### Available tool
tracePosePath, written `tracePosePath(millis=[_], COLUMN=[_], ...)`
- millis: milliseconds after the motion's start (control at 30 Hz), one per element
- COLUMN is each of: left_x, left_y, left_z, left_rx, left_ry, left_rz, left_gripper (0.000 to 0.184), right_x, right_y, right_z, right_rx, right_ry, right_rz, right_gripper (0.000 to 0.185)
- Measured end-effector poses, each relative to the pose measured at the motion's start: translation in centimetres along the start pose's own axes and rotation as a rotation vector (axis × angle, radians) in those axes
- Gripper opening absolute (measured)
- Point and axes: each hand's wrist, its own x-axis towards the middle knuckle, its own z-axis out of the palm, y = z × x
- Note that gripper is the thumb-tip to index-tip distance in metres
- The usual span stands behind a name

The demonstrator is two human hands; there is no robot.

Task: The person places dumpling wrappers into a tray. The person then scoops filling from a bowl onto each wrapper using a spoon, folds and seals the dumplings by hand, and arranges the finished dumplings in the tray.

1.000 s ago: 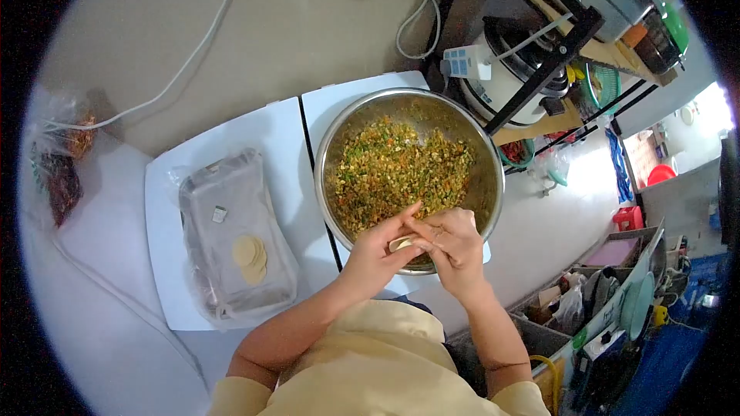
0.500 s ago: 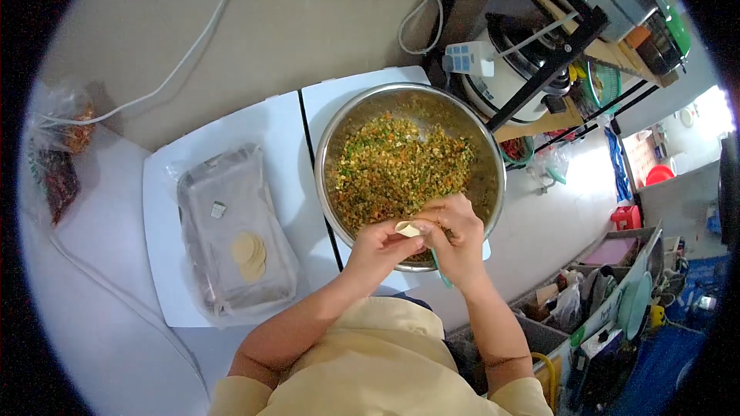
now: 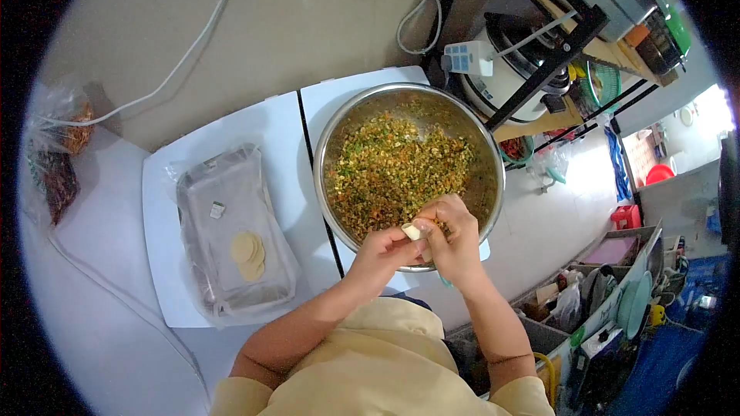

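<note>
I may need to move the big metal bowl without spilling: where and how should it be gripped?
Probably best at the left and right rim of the metal bowl, left hand and right hand coming from outside, once free of the pale wrapper. The bowl is wide and round, no handle shows, and chopped filling lies inside.

A beige wall (image 3: 308, 23) — bare but for white cords (image 3: 196, 50) — meets a pale floor (image 3: 532, 219).
</note>
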Motion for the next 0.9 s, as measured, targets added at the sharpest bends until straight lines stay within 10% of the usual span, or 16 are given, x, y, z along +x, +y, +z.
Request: tracePosePath(millis=[900], left_x=[-0.3], left_y=[2.1], left_z=[-0.3], left_rx=[0.064], left_ry=[-0.123], left_rz=[-0.114], left_gripper=[0.024], right_x=[0.3], right_y=[-0.5], right_z=[-0.6], right_rx=[0.105], right_ry=[-0.092], right_rz=[-0.057], right_gripper=[0.005])
